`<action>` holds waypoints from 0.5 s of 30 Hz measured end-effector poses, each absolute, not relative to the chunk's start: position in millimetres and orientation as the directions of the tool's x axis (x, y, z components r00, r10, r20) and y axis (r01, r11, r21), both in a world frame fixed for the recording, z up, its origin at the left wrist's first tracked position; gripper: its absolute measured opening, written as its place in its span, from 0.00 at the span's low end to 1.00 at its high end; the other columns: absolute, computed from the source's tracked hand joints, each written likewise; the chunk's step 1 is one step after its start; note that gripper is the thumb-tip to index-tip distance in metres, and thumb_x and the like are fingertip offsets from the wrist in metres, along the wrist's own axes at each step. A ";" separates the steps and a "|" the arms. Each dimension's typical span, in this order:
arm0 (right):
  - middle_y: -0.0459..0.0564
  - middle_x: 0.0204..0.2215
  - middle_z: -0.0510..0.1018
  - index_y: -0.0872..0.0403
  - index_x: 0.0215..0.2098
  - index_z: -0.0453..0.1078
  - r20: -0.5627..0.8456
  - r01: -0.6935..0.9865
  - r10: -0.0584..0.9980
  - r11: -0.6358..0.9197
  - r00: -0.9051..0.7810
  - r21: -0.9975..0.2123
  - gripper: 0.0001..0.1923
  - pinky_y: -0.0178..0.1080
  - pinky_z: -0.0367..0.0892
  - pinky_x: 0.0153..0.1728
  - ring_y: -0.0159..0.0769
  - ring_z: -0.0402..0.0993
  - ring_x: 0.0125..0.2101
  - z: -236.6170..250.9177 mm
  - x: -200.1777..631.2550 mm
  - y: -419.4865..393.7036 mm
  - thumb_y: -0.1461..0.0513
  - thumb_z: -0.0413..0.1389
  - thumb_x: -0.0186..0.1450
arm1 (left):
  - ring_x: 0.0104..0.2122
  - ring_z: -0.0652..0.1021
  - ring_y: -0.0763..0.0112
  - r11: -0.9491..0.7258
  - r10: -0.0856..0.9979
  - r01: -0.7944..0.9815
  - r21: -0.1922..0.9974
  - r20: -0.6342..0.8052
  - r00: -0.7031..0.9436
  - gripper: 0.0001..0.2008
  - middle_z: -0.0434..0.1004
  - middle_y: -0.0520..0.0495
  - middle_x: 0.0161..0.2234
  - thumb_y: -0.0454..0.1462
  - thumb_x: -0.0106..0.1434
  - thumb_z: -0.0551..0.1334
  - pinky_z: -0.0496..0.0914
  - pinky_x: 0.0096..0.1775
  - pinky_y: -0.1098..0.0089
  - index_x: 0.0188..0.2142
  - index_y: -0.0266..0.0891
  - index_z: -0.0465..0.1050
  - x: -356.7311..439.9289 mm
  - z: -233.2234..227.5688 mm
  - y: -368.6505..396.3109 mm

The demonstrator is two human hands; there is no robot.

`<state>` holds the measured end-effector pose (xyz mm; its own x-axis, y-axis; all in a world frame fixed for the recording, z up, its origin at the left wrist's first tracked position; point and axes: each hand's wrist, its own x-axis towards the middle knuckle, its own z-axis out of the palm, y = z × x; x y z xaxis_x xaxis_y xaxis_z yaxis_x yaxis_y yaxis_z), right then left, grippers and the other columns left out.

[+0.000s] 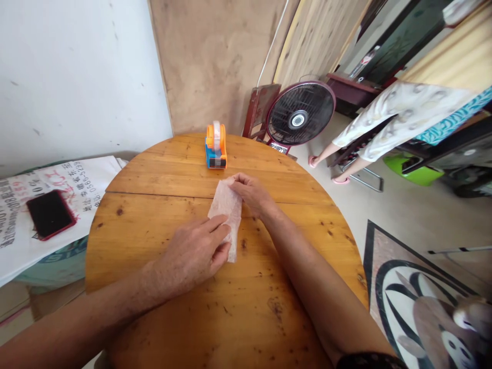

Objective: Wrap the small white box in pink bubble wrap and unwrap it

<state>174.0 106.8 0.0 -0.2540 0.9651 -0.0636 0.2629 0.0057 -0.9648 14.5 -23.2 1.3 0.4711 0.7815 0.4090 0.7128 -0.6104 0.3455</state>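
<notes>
A narrow, translucent whitish piece of bubble wrap (226, 202) lies at a slant on the round wooden table (161, 215), its surface bumpy. My right hand (249, 192) pinches its far right corner between thumb and fingers. Across the nearer left part rests my left hand (202, 246), fingers bent and gripping the edge; its thumb is partly hidden. Beyond both hands, at the table's far side, stands an orange and blue tape dispenser (216, 146) with a roll of clear tape in it, touched by neither hand.
On the left, a dark phone with a red case (52, 214) lies on a printed white sack (96, 179). An electric fan (300, 120) stands past the table's far right edge. Another person in patterned white trousers (388, 115) stands at the right. A wall borders the far side.
</notes>
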 end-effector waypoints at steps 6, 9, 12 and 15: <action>0.41 0.22 0.65 0.52 0.25 0.61 -0.061 0.237 0.962 0.004 -0.265 -0.972 0.08 0.32 0.56 0.24 0.28 0.58 0.23 5.3 172.3 104.0 0.58 0.55 0.57 | 0.38 0.79 0.59 -0.560 0.828 0.719 0.412 0.320 0.462 0.09 0.80 0.44 0.37 0.34 0.65 0.54 0.75 0.40 0.59 0.35 0.39 0.73 14.7 1.4 -22.8; 0.41 0.21 0.63 0.52 0.26 0.62 -0.040 0.219 0.959 0.024 -0.282 -0.975 0.10 0.32 0.56 0.24 0.27 0.57 0.22 11.5 170.6 99.4 0.56 0.55 0.59 | 0.39 0.79 0.59 -0.542 0.840 0.725 0.425 0.300 0.452 0.08 0.80 0.45 0.37 0.34 0.65 0.54 0.75 0.41 0.59 0.35 0.39 0.73 14.8 1.6 -22.3; 0.40 0.21 0.62 0.52 0.25 0.61 0.018 0.222 0.949 0.092 -0.315 -0.971 0.12 0.32 0.56 0.24 0.27 0.56 0.22 19.5 168.4 93.3 0.54 0.55 0.59 | 0.40 0.79 0.59 -0.538 0.842 0.727 0.426 0.308 0.443 0.08 0.80 0.45 0.37 0.34 0.64 0.55 0.74 0.41 0.60 0.36 0.39 0.73 15.0 0.5 -21.7; 0.40 0.21 0.62 0.52 0.25 0.60 0.052 0.231 0.944 0.133 -0.326 -0.964 0.12 0.33 0.55 0.24 0.27 0.56 0.21 25.7 166.3 88.4 0.54 0.55 0.59 | 0.40 0.78 0.60 -0.554 0.829 0.722 0.415 0.354 0.432 0.09 0.78 0.43 0.41 0.35 0.65 0.55 0.74 0.41 0.60 0.38 0.38 0.75 14.4 -1.1 -21.7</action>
<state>166.3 88.4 25.7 -0.3261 0.9439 0.0520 0.2312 0.1330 -0.9638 14.4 -21.7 -1.1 0.4324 0.8292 0.3542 0.7216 -0.5537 0.4155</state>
